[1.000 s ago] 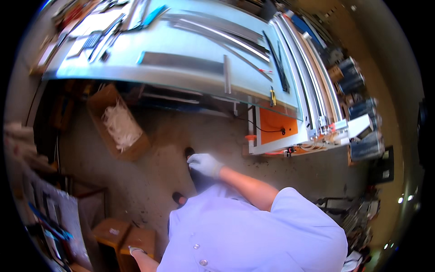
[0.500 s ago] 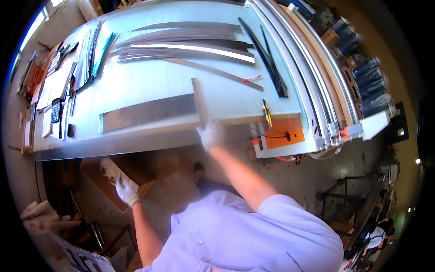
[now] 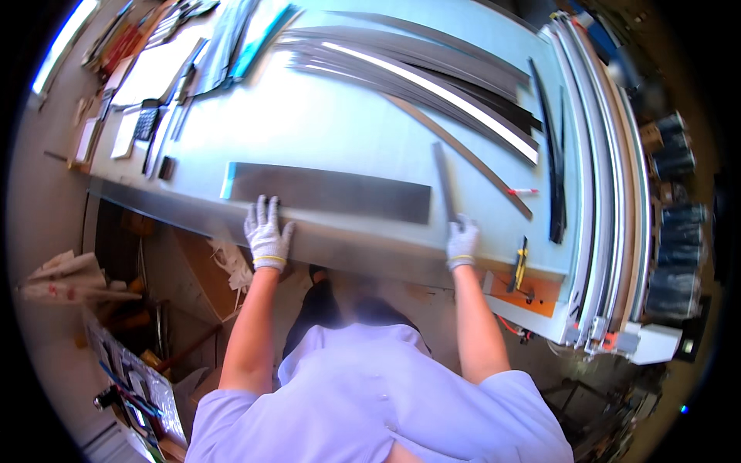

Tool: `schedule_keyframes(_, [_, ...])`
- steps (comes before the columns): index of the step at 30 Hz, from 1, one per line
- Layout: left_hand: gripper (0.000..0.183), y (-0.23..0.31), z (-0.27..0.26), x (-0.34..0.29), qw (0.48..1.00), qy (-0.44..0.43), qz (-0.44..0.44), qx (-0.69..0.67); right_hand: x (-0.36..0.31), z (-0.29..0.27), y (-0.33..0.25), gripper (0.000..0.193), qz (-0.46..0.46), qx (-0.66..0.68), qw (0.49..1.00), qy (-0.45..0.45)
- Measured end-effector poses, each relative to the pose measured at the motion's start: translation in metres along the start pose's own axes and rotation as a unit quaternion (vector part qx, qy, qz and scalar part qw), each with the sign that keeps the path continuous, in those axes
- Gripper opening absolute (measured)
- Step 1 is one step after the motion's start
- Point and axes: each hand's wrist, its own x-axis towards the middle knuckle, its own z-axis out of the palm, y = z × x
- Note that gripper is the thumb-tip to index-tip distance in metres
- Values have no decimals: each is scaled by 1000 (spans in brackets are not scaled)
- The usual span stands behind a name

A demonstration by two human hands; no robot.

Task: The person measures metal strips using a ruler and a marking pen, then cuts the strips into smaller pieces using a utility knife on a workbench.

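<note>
In front of me on the pale table lies a wide dark grey strip with a light-blue left end. My left hand, in a white glove with a yellow cuff line, rests at the table's near edge just below that strip, fingers spread and holding nothing. Beyond the wide strip's right end, my gloved right hand has its fingers closed on the near end of a narrow grey strip. This narrow piece points away from me and stands slightly apart from the wide one. Its exact kind is unclear.
Behind are a pile of long grey strips, a red-and-white pen and black strips. A yellow-and-black cutter sits near a roller machine. At left is a calculator; below the table, a cardboard box.
My left hand has come up from the cardboard box to the table edge. My right hand still holds the narrow strip, now farther from the wide strip's right end. The view has turned.
</note>
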Motion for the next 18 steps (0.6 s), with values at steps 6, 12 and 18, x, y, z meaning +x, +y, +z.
schedule_keyframes(6, [81, -15, -11, -11, 993, 45, -13, -105, 39, 43, -112, 44, -248, -140, 958, -40])
schedule_keyframes(12, [66, -58, -10, -55, 908, 164, -275, -271, 4, 144, -212, 50, -314, -127, 918, -205])
schedule_keyframes(18, [37, -114, 15, -70, 401, 130, -486, -766, -87, 146, -216, 49, -374, -91, 873, -299])
